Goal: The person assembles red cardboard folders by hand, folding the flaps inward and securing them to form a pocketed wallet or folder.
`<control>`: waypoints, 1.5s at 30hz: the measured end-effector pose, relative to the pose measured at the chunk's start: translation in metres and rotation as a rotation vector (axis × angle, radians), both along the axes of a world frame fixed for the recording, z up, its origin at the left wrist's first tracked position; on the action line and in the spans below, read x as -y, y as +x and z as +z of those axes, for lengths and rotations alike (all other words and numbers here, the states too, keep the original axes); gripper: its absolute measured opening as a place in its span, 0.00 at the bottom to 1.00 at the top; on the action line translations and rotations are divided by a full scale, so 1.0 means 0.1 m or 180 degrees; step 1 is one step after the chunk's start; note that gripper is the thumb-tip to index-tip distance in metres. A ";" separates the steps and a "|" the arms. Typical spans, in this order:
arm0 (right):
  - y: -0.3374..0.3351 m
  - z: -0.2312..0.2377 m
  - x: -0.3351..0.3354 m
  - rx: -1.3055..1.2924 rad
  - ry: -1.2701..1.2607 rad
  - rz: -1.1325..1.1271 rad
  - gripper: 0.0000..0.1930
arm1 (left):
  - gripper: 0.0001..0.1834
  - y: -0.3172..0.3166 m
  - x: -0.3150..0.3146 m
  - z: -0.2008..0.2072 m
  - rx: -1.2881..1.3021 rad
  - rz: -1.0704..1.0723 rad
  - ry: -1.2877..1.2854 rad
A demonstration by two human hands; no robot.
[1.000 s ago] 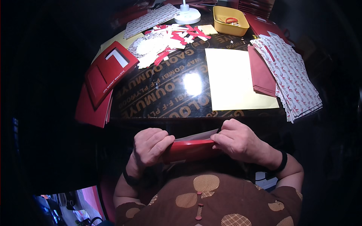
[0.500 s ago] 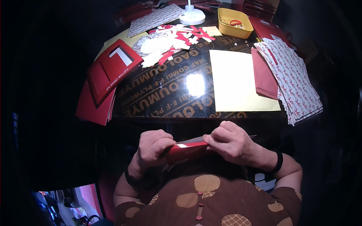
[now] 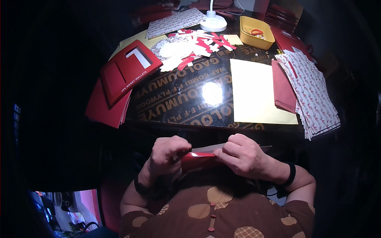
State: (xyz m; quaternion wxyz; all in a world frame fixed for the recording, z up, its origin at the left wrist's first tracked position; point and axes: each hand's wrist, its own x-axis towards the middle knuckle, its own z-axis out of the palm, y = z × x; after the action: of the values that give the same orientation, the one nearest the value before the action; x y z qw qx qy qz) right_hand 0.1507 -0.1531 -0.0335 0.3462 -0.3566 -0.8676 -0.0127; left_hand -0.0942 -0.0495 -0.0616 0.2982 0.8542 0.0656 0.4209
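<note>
Dark table is fronted, off its near edge, by a glossy red card piece, long axis left-right, pinched between left hand and right hand, both curled nearly closed, neither nearer.

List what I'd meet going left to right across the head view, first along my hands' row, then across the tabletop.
Hands' row: left hand, glossy red piece, right hand. Tabletop: red windowed package, loose paper scraps, pale yellow sheet, dark red paper stack, fanned patterned sheets.
</note>
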 end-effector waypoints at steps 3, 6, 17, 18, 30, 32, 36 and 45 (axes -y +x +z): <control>0.01 0.02 -0.01 0.0014 -0.0028 0.0050 0.11 | 0.18 -0.03 0.12 -0.15 0.0401 0.0565 -0.0884; 0.01 0.02 -0.01 0.0039 -0.0054 0.0053 0.11 | 0.13 -0.13 0.02 -0.13 0.0013 0.0171 -0.0596; -0.13 0.04 -0.06 0.0164 -0.0142 0.0100 0.10 | 0.04 -0.15 0.09 -0.23 0.0029 -0.0114 -0.1076; -0.13 0.04 -0.06 0.0164 -0.0144 0.0099 0.10 | 0.04 -0.14 0.09 -0.22 0.0029 -0.0115 -0.1078; -0.26 0.08 -0.12 0.0045 -0.0005 0.0110 0.09 | 0.04 -0.08 0.08 -0.10 0.0009 -0.0133 -0.0852; -0.28 0.10 -0.11 0.0045 0.0019 0.0061 0.07 | 0.05 -0.07 0.07 -0.08 -0.0028 -0.0138 -0.0618; -0.38 0.20 -0.10 -0.0018 -0.0042 -0.0053 0.06 | 0.05 -0.04 0.11 0.02 -0.0055 -0.0272 -0.0776; -0.43 0.22 -0.11 -0.0027 0.0243 -0.0009 0.05 | 0.06 0.02 0.10 0.19 -0.0180 -0.0412 -0.0334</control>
State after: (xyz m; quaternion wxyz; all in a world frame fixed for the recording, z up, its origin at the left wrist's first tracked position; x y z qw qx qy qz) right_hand 0.1075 -0.1422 -0.0119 0.3632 -0.3444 -0.8646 -0.0447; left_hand -0.0919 -0.0591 -0.0427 0.3670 0.8514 0.0407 0.3725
